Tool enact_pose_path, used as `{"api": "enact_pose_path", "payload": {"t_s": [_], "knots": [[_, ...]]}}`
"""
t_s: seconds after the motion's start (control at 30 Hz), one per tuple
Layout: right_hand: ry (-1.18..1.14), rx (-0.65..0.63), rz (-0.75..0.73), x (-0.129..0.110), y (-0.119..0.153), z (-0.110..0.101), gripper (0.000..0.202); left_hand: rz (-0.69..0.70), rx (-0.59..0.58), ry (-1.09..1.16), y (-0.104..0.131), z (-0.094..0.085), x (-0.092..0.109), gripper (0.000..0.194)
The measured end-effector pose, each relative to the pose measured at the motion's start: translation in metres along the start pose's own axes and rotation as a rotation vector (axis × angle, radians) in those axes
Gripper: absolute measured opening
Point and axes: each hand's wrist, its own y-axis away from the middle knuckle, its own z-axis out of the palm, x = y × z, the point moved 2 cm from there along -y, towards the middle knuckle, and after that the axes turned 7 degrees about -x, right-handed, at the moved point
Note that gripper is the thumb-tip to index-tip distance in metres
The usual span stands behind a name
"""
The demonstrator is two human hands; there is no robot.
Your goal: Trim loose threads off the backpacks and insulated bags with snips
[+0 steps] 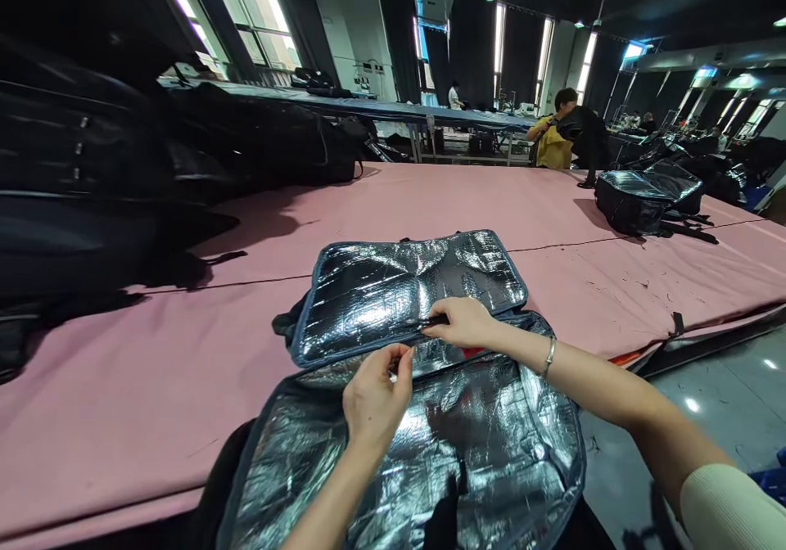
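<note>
Your right fingers pinch the bag lid at its edge; your left fingers meet, contents unclear.

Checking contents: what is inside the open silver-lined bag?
Visible: silvery lining and a small red patch near the right hand. What the left hand covers inside cannot be seen.

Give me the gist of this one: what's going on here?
A person is working bare-handed on an open, foil-lined bag. Its lid lies folded back on the pink table. The left hand and right hand are both at the lid's near edge, where it meets the bag; what they pinch is too small to tell. Another bag sits off to the right, and a co-worker in yellow stands beyond the table.
</note>
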Motion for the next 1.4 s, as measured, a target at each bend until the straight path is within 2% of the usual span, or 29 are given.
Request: {"api": "enact_pose_path", "payload": {"t_s": [0.1,0.17,0.23,0.33,0.5,0.63,0.73,0.8,0.87,0.9,1.0,1.07,1.13,1.23,1.4], "knots": [[0.054,0.189,-0.105,0.006,0.012,-0.001,0.023,0.028,-0.038,0.027,0.002,-0.002,-0.004,0.027],[0.161,0.265,-0.228,0.011,0.02,-0.003,0.02,0.027,-0.077,0.078,0.002,-0.003,-0.006,0.027],[0.288,0.29,-0.355,0.017,0.027,-0.005,0.017,0.036,-0.124,0.135,0.002,-0.003,-0.006,0.027],[0.442,0.287,-0.448,0.024,0.035,-0.008,0.021,0.033,-0.162,0.198,0.001,-0.004,-0.005,0.027],[0.571,0.271,-0.539,0.023,0.04,-0.01,0.017,-0.011,-0.25,0.298,0.0,-0.001,-0.003,0.028],[0.579,0.28,-0.529,0.019,0.034,-0.005,0.02,-0.022,-0.278,0.345,0.0,0.001,-0.004,0.029],[0.533,0.296,-0.511,0.02,0.03,-0.005,0.016,-0.038,-0.294,0.402,0.001,-0.005,-0.004,0.03],[0.491,0.313,-0.493,0.025,0.031,-0.008,0.016,-0.006,-0.379,0.407,0.003,-0.012,-0.001,0.033],[0.462,0.334,-0.479,0.03,0.034,-0.012,0.019,0.076,-0.409,0.33,0.001,-0.021,0.004,0.039],[0.456,0.342,-0.477,0.033,0.036,-0.014,0.021,0.136,-0.367,0.258,-0.001,-0.025,0.008,0.039],[0.481,0.341,-0.495,0.037,0.042,-0.019,0.023,0.312,-0.147,-0.002,-0.015,-0.032,0.015,0.034],[0.522,0.328,-0.517,0.037,0.043,-0.021,0.023,0.365,-0.157,-0.115,-0.027,-0.027,0.016,0.036],[0.564,0.318,-0.527,0.036,0.043,-0.021,0.023,0.321,-0.247,-0.153,-0.039,-0.019,0.013,0.034],[0.625,0.321,-0.521,0.033,0.04,-0.021,0.028,0.169,-0.346,-0.185,-0.052,-0.013,0.009,0.03],[0.681,0.314,-0.569,0.029,0.039,-0.022,0.03,0.035,-0.461,-0.285,-0.058,-0.014,0.017,0.031]]}}
